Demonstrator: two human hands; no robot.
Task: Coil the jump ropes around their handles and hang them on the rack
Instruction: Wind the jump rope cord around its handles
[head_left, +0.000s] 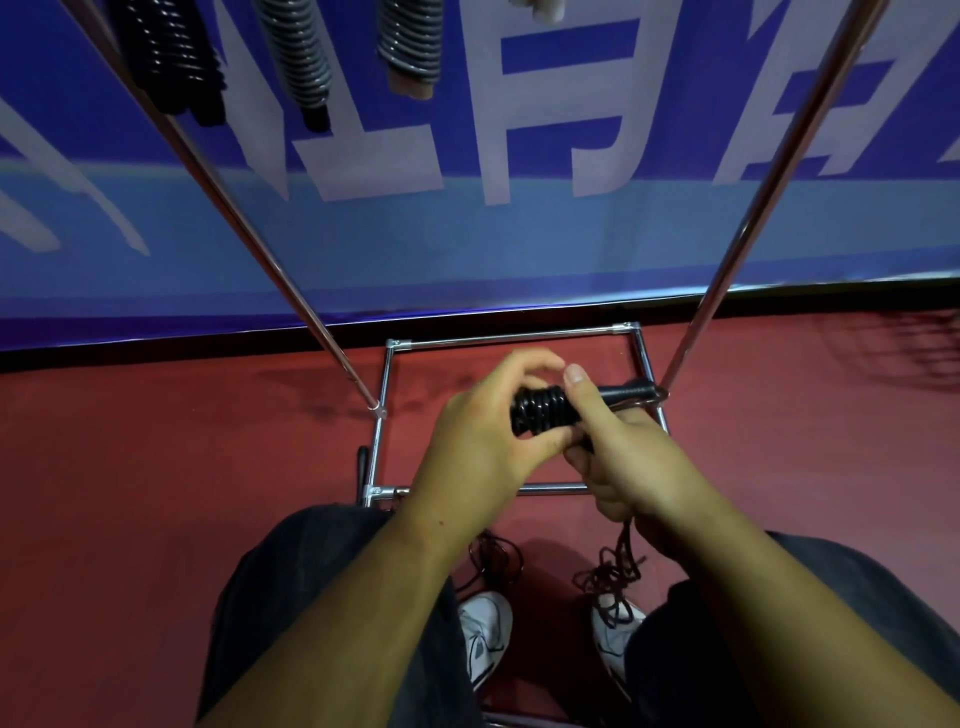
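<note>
Winding a black jump rope (545, 411) onto its paired handles (631, 389), I hold the bundle in the air above the base frame of the rack (779, 182), low over the red floor (156, 493). My left grip (483, 436) is curled round the wound end, fingers arched over the top. My right grip (628, 462) pins the turns under its thumb while its fingers wrap the handles and the cord feeding in from below.

The wound part shows as tight, glossy black turns laid side by side, with the bare handle ends poking out towards the right upright. The loose tail (621, 551) drops from the right grip to a tangled heap on the floor between my shoes (485, 634).

I judge the rope light, thin and limp, with a slick skin likely to spring loose if the thumb lifts. The hold therefore belongs on the last turn and the stiff handles, not on the slack. The heap may snag as it pays up.

Three wound ropes (301, 57) hang at the top of the rack, in front of a blue banner (519, 234).
</note>
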